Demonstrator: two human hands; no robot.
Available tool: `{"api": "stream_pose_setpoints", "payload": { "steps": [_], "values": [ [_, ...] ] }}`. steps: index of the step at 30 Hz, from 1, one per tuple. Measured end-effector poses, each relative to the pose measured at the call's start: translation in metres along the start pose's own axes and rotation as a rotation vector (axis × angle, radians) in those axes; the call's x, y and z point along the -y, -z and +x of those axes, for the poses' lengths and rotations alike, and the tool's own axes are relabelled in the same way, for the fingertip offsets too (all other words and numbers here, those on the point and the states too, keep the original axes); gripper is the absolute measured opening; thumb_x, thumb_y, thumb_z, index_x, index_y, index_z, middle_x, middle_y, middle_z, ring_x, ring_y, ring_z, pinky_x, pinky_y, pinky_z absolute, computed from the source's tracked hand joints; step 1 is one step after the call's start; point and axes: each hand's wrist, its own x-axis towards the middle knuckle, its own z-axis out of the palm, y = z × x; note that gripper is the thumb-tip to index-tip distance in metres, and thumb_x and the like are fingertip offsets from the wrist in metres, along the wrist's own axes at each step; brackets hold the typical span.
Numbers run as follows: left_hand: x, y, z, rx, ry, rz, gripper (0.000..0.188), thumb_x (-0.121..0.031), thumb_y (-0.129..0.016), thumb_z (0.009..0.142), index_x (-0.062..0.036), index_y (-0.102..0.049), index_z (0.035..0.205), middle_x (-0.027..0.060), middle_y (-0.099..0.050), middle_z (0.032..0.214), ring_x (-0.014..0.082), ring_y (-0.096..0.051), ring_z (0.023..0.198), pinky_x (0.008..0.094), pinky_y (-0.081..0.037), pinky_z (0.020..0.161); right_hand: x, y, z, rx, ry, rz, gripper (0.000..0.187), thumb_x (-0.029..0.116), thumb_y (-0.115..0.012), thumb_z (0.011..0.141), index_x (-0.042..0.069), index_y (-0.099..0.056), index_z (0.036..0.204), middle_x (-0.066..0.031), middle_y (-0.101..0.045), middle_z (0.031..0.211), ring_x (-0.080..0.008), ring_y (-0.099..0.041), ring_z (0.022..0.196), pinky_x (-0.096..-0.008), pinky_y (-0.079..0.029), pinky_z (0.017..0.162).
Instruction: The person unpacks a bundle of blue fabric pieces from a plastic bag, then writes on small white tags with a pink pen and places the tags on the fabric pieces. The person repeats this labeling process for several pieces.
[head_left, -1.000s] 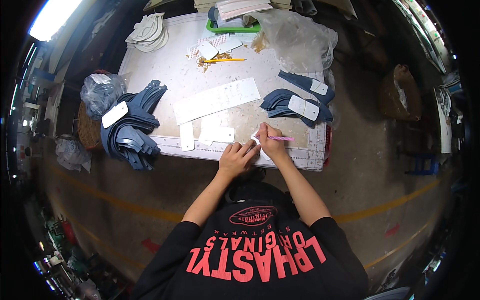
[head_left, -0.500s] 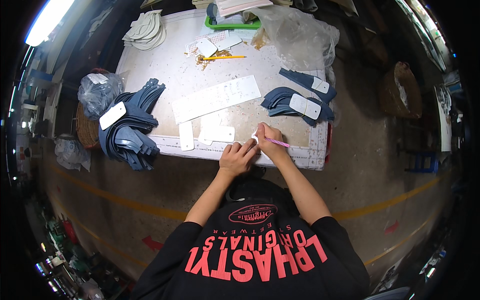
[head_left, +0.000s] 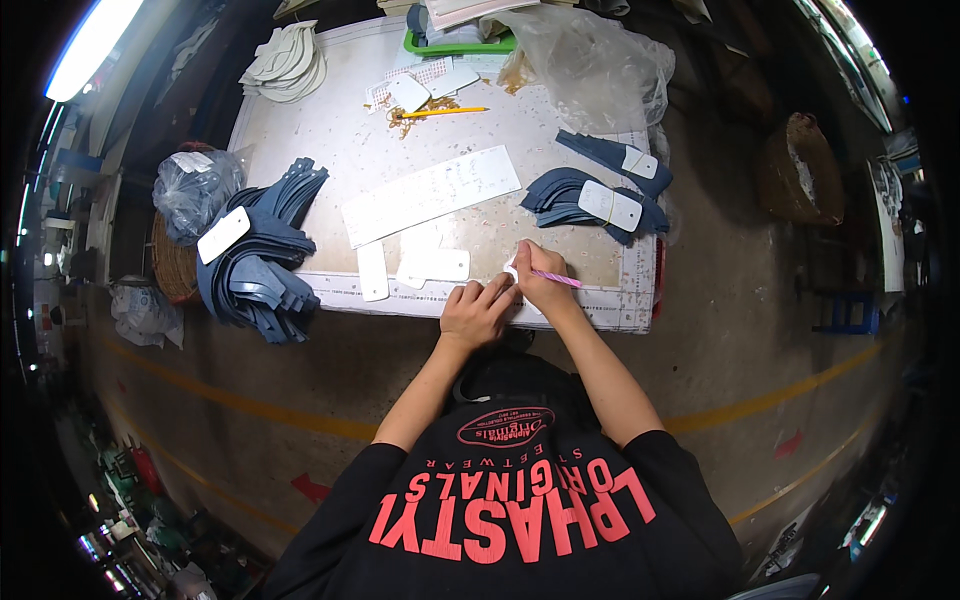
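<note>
At the table's near edge, my right hand (head_left: 541, 279) is closed around a pink striped pen (head_left: 556, 279), its tip hidden behind the fingers. A small piece of white card or paper (head_left: 511, 268) shows between the two hands, mostly covered. My left hand (head_left: 480, 311) lies beside it, fingers stretched toward the right hand and resting on the table's edge area. Just left of that hand are a white card with a hole (head_left: 440, 266) and an upright white strip (head_left: 373, 272). Behind them lies a long white board (head_left: 432, 196) with handwriting.
Bundled dark blue fabric pieces (head_left: 262, 262) overhang the table's left side. Two tagged bundles, one of them curved fabric pieces (head_left: 560, 199), lie at right. Farther back are a yellow pencil (head_left: 445, 111), a green tray (head_left: 462, 50), clear plastic (head_left: 612, 75) and stacked white pieces (head_left: 285, 63).
My right hand and the pen have shifted slightly, the hand a little more upright. My left hand stays nearly in place. The whole view has moved slightly.
</note>
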Motion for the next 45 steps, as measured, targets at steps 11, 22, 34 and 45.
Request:
{"api": "stream_pose_setpoints", "payload": {
  "steps": [11, 22, 34, 45],
  "values": [
    [-0.0002, -0.0007, -0.0023, 0.027, 0.011, 0.004, 0.039, -0.030, -0.074, 0.091, -0.0268, -0.077, 0.130, -0.0062, -0.073, 0.136, 0.0179, -0.064, 0.086, 0.0334, -0.047, 0.077, 0.0005, -0.0001, -0.0005, -0.050, -0.014, 0.039, 0.027, 0.021, -0.060, 0.112, 0.005, -0.070, 0.092, -0.0235, -0.068, 0.073, -0.0470, -0.070, 0.069, -0.0553, -0.054, 0.061],
    [-0.0007, -0.0022, -0.0029, 0.031, 0.018, 0.005, 0.039, -0.029, -0.073, 0.090, -0.0275, -0.077, 0.130, -0.0060, -0.073, 0.135, 0.0176, -0.064, 0.087, 0.0330, -0.048, 0.078, 0.0012, 0.0005, -0.0021, -0.007, -0.012, -0.064, 0.034, 0.022, -0.053, 0.116, 0.002, -0.067, 0.092, -0.0198, -0.075, 0.079, -0.0432, -0.075, 0.073, -0.0507, -0.058, 0.066],
    [-0.0011, -0.0005, -0.0007, 0.023, 0.030, -0.017, 0.033, -0.030, -0.072, 0.093, -0.0241, -0.078, 0.125, -0.0072, -0.073, 0.134, 0.0164, -0.065, 0.087, 0.0334, -0.046, 0.076, 0.0008, 0.0004, -0.0011, -0.007, -0.034, -0.019, 0.028, 0.023, -0.059, 0.113, 0.005, -0.071, 0.095, -0.0241, -0.070, 0.077, -0.0475, -0.071, 0.073, -0.0556, -0.055, 0.065],
    [-0.0015, 0.0017, 0.0012, -0.004, 0.023, 0.003, 0.034, -0.030, -0.072, 0.093, -0.0267, -0.078, 0.126, -0.0079, -0.073, 0.132, 0.0150, -0.065, 0.087, 0.0314, -0.046, 0.076, -0.0036, 0.0005, 0.0007, -0.040, -0.003, -0.081, 0.038, 0.023, -0.054, 0.117, 0.001, -0.068, 0.089, -0.0191, -0.074, 0.075, -0.0428, -0.075, 0.070, -0.0512, -0.057, 0.064]
  ]
}}
